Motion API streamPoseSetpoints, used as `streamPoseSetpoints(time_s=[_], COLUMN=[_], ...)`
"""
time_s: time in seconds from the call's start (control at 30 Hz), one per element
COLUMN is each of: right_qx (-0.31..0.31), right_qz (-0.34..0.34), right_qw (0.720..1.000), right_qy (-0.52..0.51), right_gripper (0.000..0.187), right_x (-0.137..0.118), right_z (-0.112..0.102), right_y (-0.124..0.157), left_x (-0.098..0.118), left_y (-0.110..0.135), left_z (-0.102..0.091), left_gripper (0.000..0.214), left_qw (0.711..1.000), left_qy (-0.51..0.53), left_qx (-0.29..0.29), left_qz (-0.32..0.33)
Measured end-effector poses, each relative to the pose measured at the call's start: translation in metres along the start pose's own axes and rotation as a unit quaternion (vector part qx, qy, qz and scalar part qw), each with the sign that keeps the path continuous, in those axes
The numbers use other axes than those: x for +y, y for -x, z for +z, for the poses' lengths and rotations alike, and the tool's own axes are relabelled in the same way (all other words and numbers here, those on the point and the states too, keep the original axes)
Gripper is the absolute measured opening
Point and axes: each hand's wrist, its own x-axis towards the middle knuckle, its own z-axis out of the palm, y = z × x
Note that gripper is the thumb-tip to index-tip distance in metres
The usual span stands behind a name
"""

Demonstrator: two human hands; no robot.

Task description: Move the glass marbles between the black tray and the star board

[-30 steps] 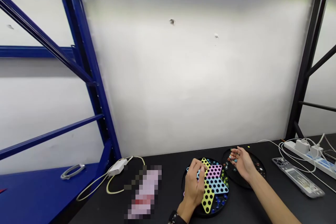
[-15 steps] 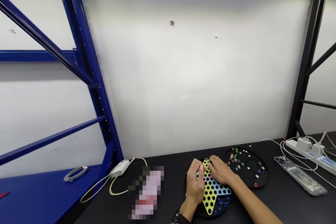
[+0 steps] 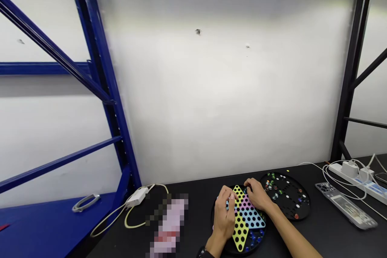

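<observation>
A star-shaped Chinese checkers board [image 3: 241, 225], yellow, blue and pink with dark holes, lies over a round black tray [image 3: 225, 251]. Blue marbles [image 3: 253, 238] sit in the tray beside its lower right edge. My left hand [image 3: 223, 214] covers the board's left side, fingers bent and closed with the thumb near the forefinger; anything between them is hidden. At the upper right edge, my right hand [image 3: 257, 195] bends its fingers down beside a pink part of the star. Its fingertips are partly hidden, and I cannot see what they hold.
A second round black tray [image 3: 302, 213] with green, white and red pieces stands at the right. Beyond it are a phone-like device [image 3: 347, 209] and a power strip [image 3: 375, 188] with white cables. A white adapter [image 3: 137, 197] and a blurred pinkish thing [image 3: 171, 225] lie left.
My right hand has moved from over the star's upper part to its upper right edge, uncovering pink holes. The left hand stays about where it was.
</observation>
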Motion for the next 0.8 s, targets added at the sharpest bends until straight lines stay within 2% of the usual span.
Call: streamPoseSetpoints(time_s=[0.13, 0.27, 0.43, 0.53, 0.6, 0.67, 0.8], right_qx=[0.038, 0.080, 0.035, 0.054, 0.088, 0.115, 0.075], right_qz=[0.030, 0.004, -0.060, -0.073, -0.045, 0.017, 0.140], right_qw=[0.998, 0.994, 0.995, 0.995, 0.995, 0.993, 0.973], right_qy=[-0.029, -0.075, -0.066, -0.051, -0.032, 0.027, 0.164], right_gripper=[0.029, 0.029, 0.028, 0.026, 0.026, 0.026, 0.030], right_x=[0.010, 0.003, -0.014, -0.017, -0.010, 0.007, 0.055], right_z=[-0.002, -0.002, 0.005, -0.003, -0.017, -0.034, -0.062], right_y=[-0.007, -0.004, 0.003, 0.003, 0.002, 0.002, 0.007], left_x=[0.002, 0.002, 0.002, 0.003, 0.003, 0.003, 0.004], left_y=[-0.001, -0.001, 0.000, 0.000, 0.000, 0.001, 0.002], left_z=[0.000, 0.000, 0.001, 0.001, 0.001, 0.000, 0.000], left_gripper=[0.035, 0.036, 0.036, 0.037, 0.037, 0.038, 0.037], left_qw=[1.000, 1.000, 1.000, 1.000, 1.000, 1.000, 0.999], left_qy=[-0.002, -0.001, 0.000, 0.004, 0.004, 0.002, -0.003], left_qx=[0.000, -0.003, -0.019, -0.024, -0.027, -0.028, -0.036], left_qz=[0.002, 0.006, 0.015, 0.012, 0.008, 0.005, 0.004])
